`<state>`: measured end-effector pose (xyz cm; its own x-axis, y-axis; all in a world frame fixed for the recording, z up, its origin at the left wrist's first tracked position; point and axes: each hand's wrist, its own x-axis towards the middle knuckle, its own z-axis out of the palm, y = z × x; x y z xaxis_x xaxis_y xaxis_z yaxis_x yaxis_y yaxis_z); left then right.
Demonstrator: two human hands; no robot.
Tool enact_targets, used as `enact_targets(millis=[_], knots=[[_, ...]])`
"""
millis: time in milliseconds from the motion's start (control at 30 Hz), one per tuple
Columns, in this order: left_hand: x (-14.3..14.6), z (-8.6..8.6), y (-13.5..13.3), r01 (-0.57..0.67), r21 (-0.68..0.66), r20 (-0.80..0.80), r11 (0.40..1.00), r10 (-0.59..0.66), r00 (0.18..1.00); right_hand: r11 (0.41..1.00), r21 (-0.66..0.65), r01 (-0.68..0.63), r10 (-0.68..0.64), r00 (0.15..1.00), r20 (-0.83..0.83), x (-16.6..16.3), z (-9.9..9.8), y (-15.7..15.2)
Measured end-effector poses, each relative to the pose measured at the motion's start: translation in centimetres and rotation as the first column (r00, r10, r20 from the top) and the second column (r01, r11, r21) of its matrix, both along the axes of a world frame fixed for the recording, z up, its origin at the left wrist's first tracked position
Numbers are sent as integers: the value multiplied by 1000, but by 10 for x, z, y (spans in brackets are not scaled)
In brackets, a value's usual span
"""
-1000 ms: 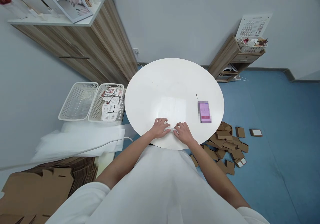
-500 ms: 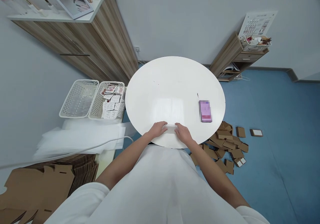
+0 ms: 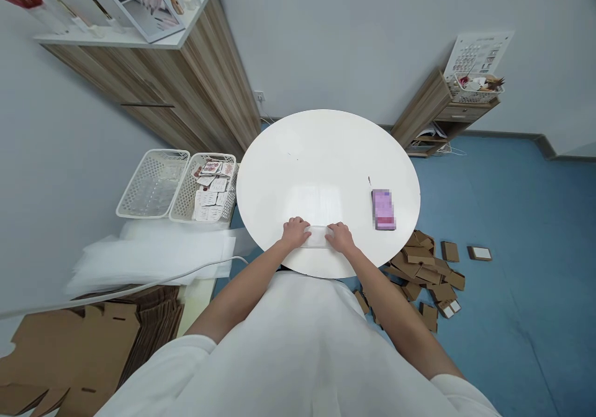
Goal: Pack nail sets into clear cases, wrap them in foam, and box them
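Note:
My left hand (image 3: 295,233) and my right hand (image 3: 340,237) rest side by side on the near edge of a round white table (image 3: 326,156). Between them lies a small flat white packet (image 3: 318,237). Both hands have their fingers curled over its ends and press it against the tabletop. The packet's middle shows between the hands; its ends are hidden under my fingers. A purple rectangular item (image 3: 383,208) lies on the table to the right, well apart from my right hand.
Two white mesh baskets (image 3: 153,184) stand to the left, one holding printed cards (image 3: 210,190). White foam sheets (image 3: 149,255) and flat cardboard (image 3: 74,349) lie at lower left. Small brown boxes (image 3: 428,274) litter the blue floor on the right. A wooden cabinet (image 3: 186,88) and a small shelf unit (image 3: 442,113) stand against the wall.
My hands have moved slightly apart along the packet, so more of the white packet shows between them. The view has shifted a little.

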<state>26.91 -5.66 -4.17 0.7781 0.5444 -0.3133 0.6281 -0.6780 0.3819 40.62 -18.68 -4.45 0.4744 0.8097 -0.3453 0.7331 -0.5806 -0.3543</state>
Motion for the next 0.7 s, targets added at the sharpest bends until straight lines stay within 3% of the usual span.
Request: enact_targets(millis=[67, 167, 267, 367, 433, 567, 700], knots=[[-1, 2, -3, 11, 110, 46, 994, -16, 999, 1000, 14, 7, -8, 998, 58, -2, 2, 0], [-6, 9, -8, 12, 249, 125, 968, -44, 991, 989, 149, 7, -34, 983, 183, -7, 8, -6], [-12, 17, -14, 130, 306, 180, 943, -191, 965, 956, 273, -111, 42, 968, 246, -12, 15, -16], [-17, 18, -20, 281, 277, 168, 919, -334, 927, 915, 252, -315, 263, 940, 219, -16, 17, -23], [-19, 14, -23, 300, 236, 130, 924, -336, 933, 897, 199, -394, 361, 915, 183, -16, 14, -23], [-21, 6, -22, 277, 166, 92, 946, -295, 951, 911, 112, -397, 384, 915, 121, -10, 5, -18], [-22, 3, -19, 297, 144, 99, 944, -312, 945, 893, 120, -434, 425, 901, 91, -2, 1, -13]])
